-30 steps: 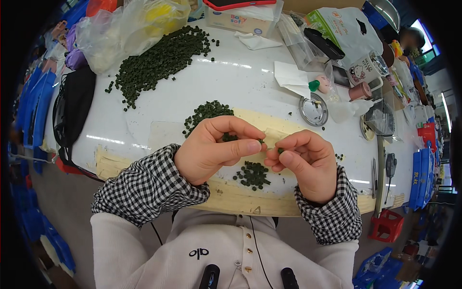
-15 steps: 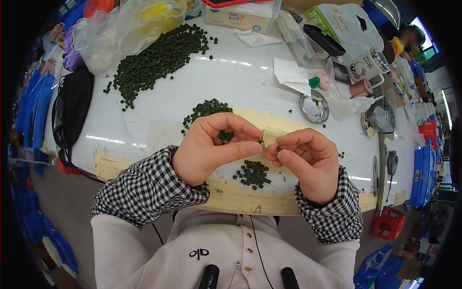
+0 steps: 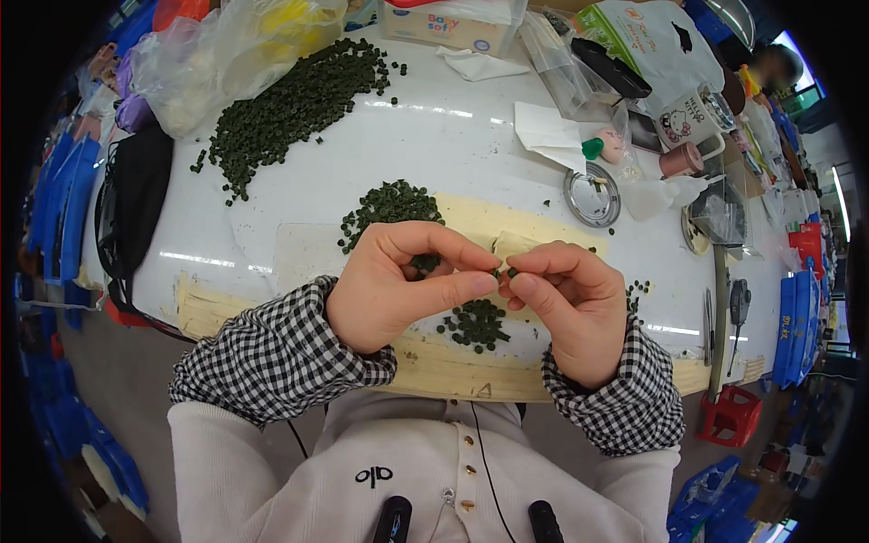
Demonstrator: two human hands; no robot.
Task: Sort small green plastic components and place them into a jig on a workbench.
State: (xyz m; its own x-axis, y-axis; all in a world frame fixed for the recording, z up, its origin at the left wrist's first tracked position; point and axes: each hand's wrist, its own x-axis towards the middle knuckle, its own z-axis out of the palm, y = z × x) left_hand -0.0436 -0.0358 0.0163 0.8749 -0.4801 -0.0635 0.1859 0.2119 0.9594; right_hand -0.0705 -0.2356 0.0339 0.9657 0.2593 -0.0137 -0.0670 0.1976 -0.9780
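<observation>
Over the front of the white table, my left hand [image 3: 385,294] and my right hand [image 3: 579,312] meet fingertip to fingertip. Thumb and forefinger of the left pinch a small dark green piece [image 3: 496,272]. Another small dark green piece [image 3: 512,271] is pinched in the right, almost touching the first. Beneath the hands lies a little pile of flat green pieces [image 3: 475,328]. Beyond my left hand is a small heap of green pieces [image 3: 391,204], partly covered by that hand. A cream folded-looking item [image 3: 514,242] sits just behind the fingertips.
A large heap of dark green pieces [image 3: 294,109] spreads at the back left beside plastic bags [image 3: 195,81]. On the right are a round metal lid [image 3: 592,206], a white paper [image 3: 548,134], a thread spool [image 3: 681,160] and a screwdriver-like tool [image 3: 739,303]. Loose green pieces [image 3: 636,291] lie past my right hand.
My right hand has moved slightly left, bringing its green piece closer to the one in my left hand. More loose pieces show to the right of it.
</observation>
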